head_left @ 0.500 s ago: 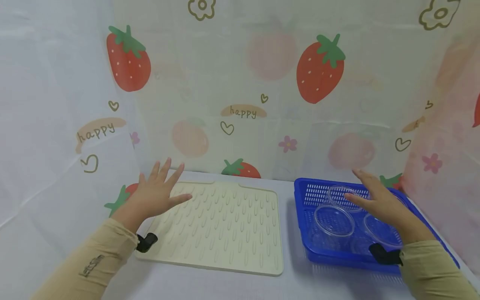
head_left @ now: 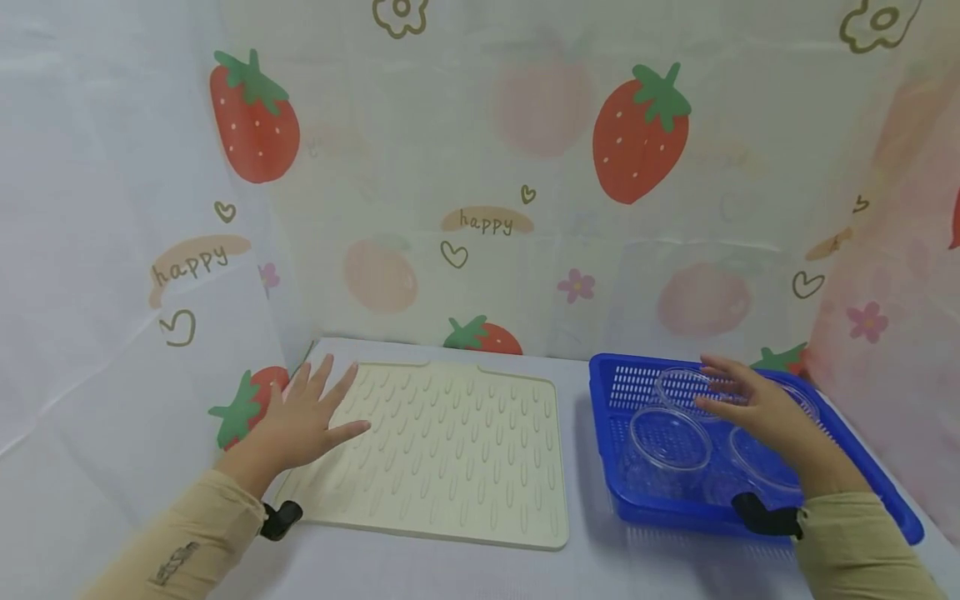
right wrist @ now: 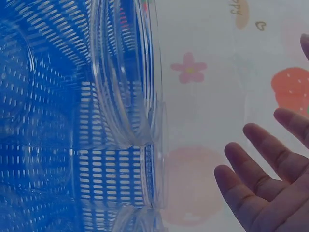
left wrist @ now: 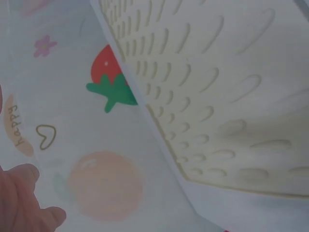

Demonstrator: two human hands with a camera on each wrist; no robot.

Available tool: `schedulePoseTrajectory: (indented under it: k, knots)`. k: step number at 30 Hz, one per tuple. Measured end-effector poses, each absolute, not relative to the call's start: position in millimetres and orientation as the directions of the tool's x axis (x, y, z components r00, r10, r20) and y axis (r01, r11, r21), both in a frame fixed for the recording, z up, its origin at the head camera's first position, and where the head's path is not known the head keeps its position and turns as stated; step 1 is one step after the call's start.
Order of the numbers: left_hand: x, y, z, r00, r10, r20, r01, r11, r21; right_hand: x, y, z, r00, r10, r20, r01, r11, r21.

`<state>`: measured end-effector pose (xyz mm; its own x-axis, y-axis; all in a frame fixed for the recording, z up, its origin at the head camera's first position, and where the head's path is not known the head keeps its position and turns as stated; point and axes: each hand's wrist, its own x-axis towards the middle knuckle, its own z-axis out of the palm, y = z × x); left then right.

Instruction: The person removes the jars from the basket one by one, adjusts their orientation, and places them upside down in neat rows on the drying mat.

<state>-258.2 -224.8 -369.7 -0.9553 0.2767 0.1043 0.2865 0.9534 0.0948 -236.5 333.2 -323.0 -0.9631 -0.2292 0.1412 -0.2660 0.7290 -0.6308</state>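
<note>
My left hand (head_left: 296, 429) hovers over the left edge of a cream ridged mat (head_left: 450, 458), fingers spread and holding nothing. Over the blue slotted basket (head_left: 611, 467) on the right is my right hand (head_left: 765, 412), its fingers extended and nothing in its grasp. Several clear round plastic containers stand inside the basket; one clear container (head_left: 670, 439) is at the front left, partly in front of another. In the right wrist view, the fingers (right wrist: 256, 169) are apart from the clear containers (right wrist: 128, 72). The left wrist view shows fingertips (left wrist: 26, 176) at the lower left, away from the mat (left wrist: 217, 96).
A white cloth (head_left: 525, 575) covers the table, with a strip of it between mat and basket. Behind stands a hanging curtain (head_left: 420, 150) printed with strawberries, hearts and flowers, and it continues along both sides.
My left hand has moved slightly down and left, away from the mat's middle. My right hand has shifted slightly, still above the basket. Mat, basket and containers keep their places.
</note>
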Motion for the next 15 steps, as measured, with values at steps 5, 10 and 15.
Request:
schedulePoseTrajectory:
  k: [5,10,15]
  knots:
    - [-254.0,-228.5,-385.7,-0.953,0.286,0.104,0.299,0.944,0.142,-236.3,334.7,-328.2,-0.960,-0.237,0.147,-0.275,0.719,-0.638]
    - [-250.9,-232.9,-409.9,-0.955,0.282,0.090,0.293,0.941,0.168,-235.6,334.9,-334.1,-0.961,-0.249,0.123,-0.266,0.692,-0.671]
    - [-247.6,-231.3,-433.8,-0.953,0.297,0.051,0.302,0.937,0.178,-235.7,334.6,-339.7,-0.962,-0.254,0.095,-0.248,0.682,-0.688]
